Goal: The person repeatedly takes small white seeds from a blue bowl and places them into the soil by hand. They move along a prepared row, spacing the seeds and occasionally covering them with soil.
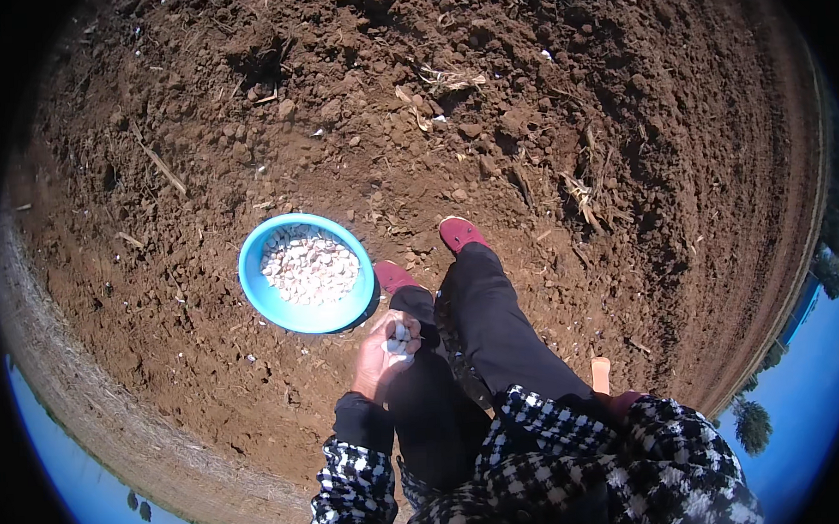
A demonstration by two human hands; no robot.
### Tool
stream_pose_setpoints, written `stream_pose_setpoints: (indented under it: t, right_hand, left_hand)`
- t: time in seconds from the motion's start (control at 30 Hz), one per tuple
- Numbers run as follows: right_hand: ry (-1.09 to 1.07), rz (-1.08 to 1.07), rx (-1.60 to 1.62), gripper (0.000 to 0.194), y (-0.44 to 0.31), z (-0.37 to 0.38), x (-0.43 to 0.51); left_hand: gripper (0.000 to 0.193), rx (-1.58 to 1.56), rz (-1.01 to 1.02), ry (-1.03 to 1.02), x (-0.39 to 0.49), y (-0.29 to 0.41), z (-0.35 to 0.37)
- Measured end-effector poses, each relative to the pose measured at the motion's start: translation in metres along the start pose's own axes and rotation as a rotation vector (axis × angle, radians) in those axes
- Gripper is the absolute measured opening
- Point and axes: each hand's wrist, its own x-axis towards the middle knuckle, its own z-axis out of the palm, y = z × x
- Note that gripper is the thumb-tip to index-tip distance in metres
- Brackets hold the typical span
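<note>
My left hand (374,353) is curled palm up above my left leg and holds several pale garlic cloves (397,340). Just beyond it, on the soil, stands a light blue plastic basin (304,320). Loose garlic cloves (310,264) cover much of the basin's bottom. My right hand (622,401) is in shadow at my right side, largely hidden by the checked sleeve. A short, flat, pale orange handle (601,375) sticks out from it; whatever is attached to the handle is out of sight.
My red shoes (462,233) rest on loose brown soil (205,283). Dry stalks (580,194) and clods lie ahead, with small white bits scattered about. A strip of dry straw (120,425) runs along the left. Trees (752,425) stand far off.
</note>
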Motion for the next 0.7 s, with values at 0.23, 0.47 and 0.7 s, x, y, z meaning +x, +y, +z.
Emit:
stream_pose_setpoints:
  t: [0.23,0.47,0.7]
  right_hand:
    - [0.016,-0.03,-0.028,0.044,-0.015,-0.058,-0.055]
    - [0.06,-0.032,-0.06,0.044,-0.068,-0.092,-0.076]
    - [0.081,0.024,-0.112,0.044,-0.157,-0.126,-0.107]
  left_hand:
    - [0.027,0.16,0.148,-0.115,-0.081,0.002,0.127]
    - [0.029,0.038,0.093,-0.488,-0.014,0.021,0.203]
    - [0.025,0.061,-0.222,-0.516,0.062,0.047,0.272]
